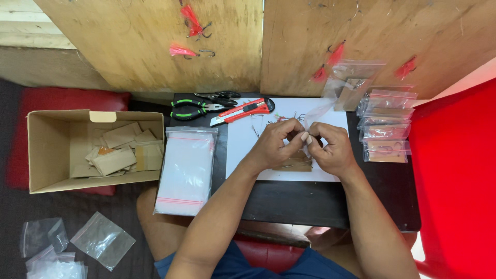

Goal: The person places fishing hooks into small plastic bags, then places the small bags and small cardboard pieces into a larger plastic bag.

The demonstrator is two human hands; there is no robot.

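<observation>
From the head camera, the left hand (276,142) and right hand (330,147) meet fingertip to fingertip, both pinching a small clear plastic bag (316,114) that rises just above them. A brown card (294,164) lies under the hands on white paper (243,150). A red box cutter (243,110) sits above the left hand; filled bags (387,132) are stacked to the right of the right hand.

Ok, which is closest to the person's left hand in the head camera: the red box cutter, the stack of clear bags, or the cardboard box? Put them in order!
From the left hand:
1. Red box cutter, just above the hand on the dark table.
2. Stack of clear bags, farther to the left, hanging over the table's edge.
3. Cardboard box, farthest left, down on the floor.
</observation>
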